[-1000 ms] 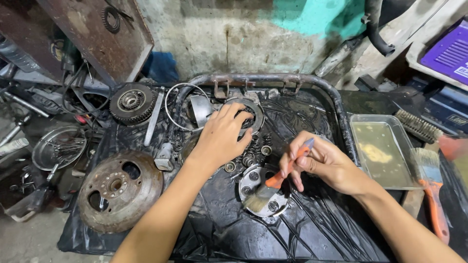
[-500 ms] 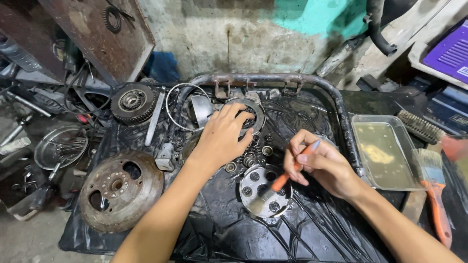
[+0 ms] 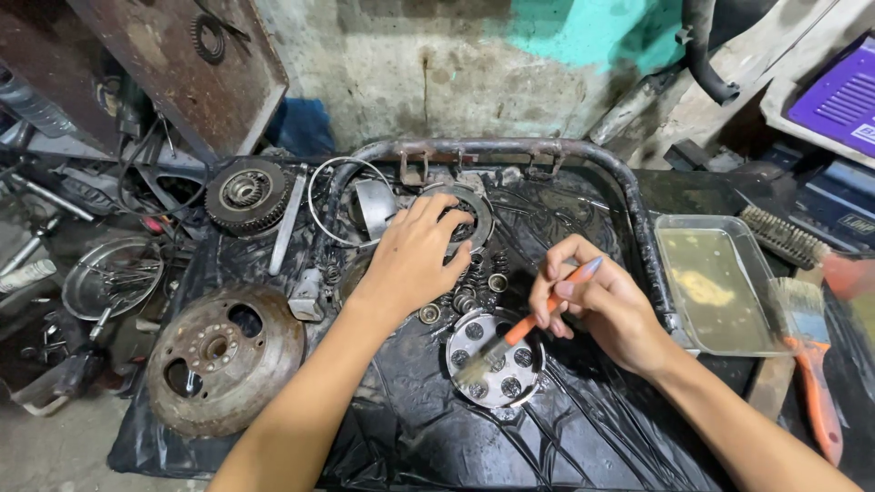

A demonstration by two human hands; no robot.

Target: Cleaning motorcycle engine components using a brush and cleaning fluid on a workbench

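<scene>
Parts lie spread on black plastic sheeting [image 3: 410, 437], which likely catches the grime. A rusty brake drum [image 3: 223, 357] sits at the left edge. The left hand [image 3: 415, 260] curls loosely over a metal ring plate [image 3: 469, 214], fingertips on it. The right hand [image 3: 597, 305] pinches an orange-handled brush [image 3: 529, 328], bristles on the round pressure plate [image 3: 497, 360]. A tray of yellowish liquid [image 3: 715, 282] stands just beside it.

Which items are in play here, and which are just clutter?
In play:
- right hand holding small orange-handled brush
- round silver plate with holes under the bristles
- left hand on flat metal ring

Lying about:
- rusty drum
- toothed gear
- plastic tray
- wire brush
</scene>
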